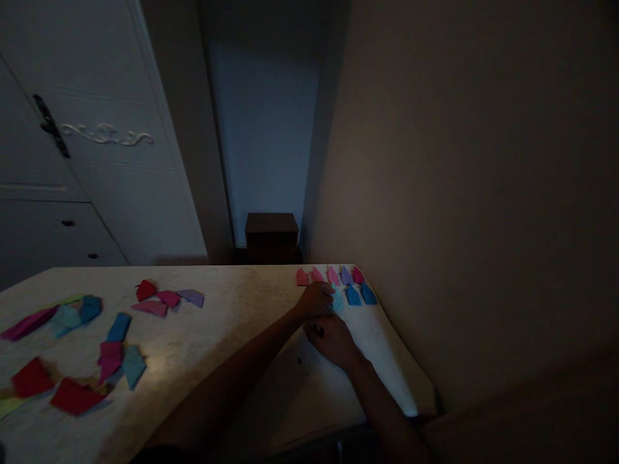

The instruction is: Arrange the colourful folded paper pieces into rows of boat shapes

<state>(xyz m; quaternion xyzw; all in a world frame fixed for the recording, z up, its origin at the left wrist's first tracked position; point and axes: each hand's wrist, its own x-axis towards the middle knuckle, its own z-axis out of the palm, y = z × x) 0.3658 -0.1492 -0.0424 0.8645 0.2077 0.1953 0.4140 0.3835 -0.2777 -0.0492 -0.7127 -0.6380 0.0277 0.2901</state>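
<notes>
My left hand reaches over the white table's far right part, its fingertips at the edge of a light-blue folded piece that looks like paper. Those fingers look stretched out and low over the surface. Just nearer to me is my right hand, curled with thumb and fingers together; what it holds, if anything, is hidden. Beyond them runs a row of small folded pieces: a coral one, pink ones, a lilac one and a magenta one. Two blue pieces lie right of the light-blue one.
Loose coloured pieces lie on the table's left half: red ones, a magenta one, a teal one and a lilac one. A wall borders the right edge. A white cabinet and brown box stand behind.
</notes>
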